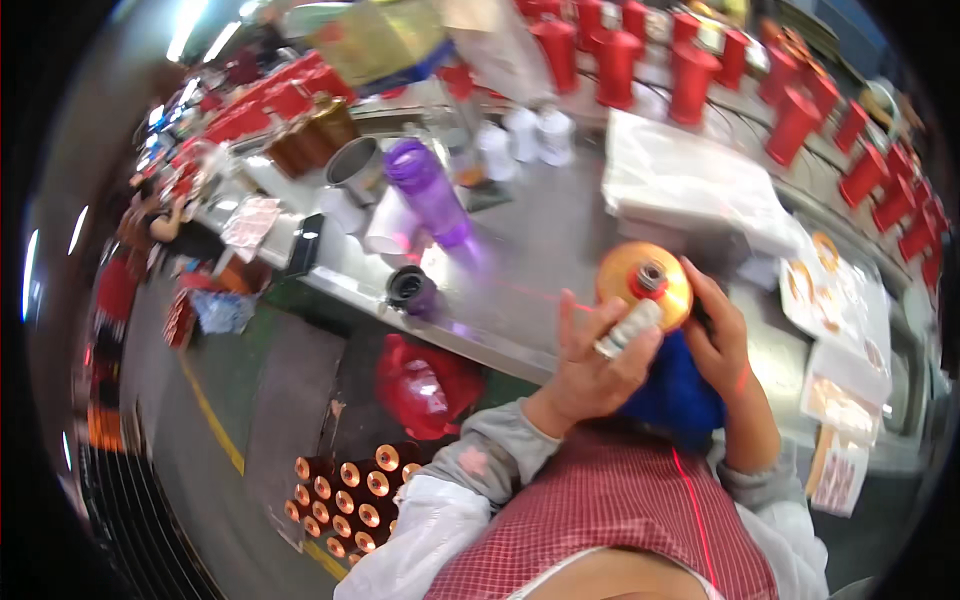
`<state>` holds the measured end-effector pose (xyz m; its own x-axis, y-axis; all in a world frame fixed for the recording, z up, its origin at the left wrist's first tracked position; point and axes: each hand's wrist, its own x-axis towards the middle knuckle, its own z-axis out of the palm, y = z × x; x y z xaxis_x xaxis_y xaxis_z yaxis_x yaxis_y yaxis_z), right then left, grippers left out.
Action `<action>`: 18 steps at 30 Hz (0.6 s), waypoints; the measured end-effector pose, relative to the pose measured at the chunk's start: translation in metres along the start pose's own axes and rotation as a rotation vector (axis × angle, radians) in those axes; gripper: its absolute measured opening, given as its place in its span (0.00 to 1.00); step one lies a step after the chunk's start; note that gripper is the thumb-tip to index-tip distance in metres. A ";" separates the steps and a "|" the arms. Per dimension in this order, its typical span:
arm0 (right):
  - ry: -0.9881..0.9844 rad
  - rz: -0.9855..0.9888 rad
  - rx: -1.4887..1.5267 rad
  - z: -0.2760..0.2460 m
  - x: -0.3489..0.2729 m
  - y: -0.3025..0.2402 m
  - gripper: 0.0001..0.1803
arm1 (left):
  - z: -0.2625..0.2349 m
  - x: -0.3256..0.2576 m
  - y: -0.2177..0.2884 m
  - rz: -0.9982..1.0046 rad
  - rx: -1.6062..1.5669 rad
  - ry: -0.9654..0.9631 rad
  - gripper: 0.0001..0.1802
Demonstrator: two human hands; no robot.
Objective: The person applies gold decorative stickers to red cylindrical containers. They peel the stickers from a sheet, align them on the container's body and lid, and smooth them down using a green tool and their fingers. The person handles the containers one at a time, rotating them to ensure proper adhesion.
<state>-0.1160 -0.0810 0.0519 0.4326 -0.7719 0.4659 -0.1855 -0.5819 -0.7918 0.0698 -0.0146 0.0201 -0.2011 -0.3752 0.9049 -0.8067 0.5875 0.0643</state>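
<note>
My right hand [722, 345] curls round the side of a copper-coloured round part [618, 272] with a red ring and a metal stud at its centre. Pinched in my left hand [597, 372] is a small whitish cylinder, perhaps a tape roll or tube [632, 328], held against the part's near edge. Some fingers of that hand point up and away from it. Directly below the part, a deep blue cloth or bag [680, 390] lies against my apron. The underside of the round part is hidden by my hands and the cloth.
On the metal bench stand a purple bottle [428, 190], a black lid [411, 290], a metal mug [355, 168] and a stack of white wrapped sheets [690, 180]. Red cylinders [693, 80] line the back. Several copper-ended cylinders [350, 475] and a red bag [425, 385] sit below, left.
</note>
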 end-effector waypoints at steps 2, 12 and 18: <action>0.012 -0.050 -0.074 -0.001 -0.003 -0.001 0.34 | -0.001 0.003 0.001 0.004 -0.035 -0.042 0.24; -0.027 0.073 0.376 -0.025 0.070 -0.008 0.17 | 0.018 0.026 -0.015 -0.829 -1.053 -0.074 0.60; -0.317 0.034 0.133 -0.022 0.112 -0.003 0.16 | 0.012 0.028 -0.029 -0.858 -1.134 -0.190 0.55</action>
<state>-0.0867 -0.1711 0.1155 0.6850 -0.6599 0.3088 -0.0972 -0.5029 -0.8589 0.0808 -0.0511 0.0386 -0.0314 -0.9355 0.3520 0.1382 0.3447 0.9285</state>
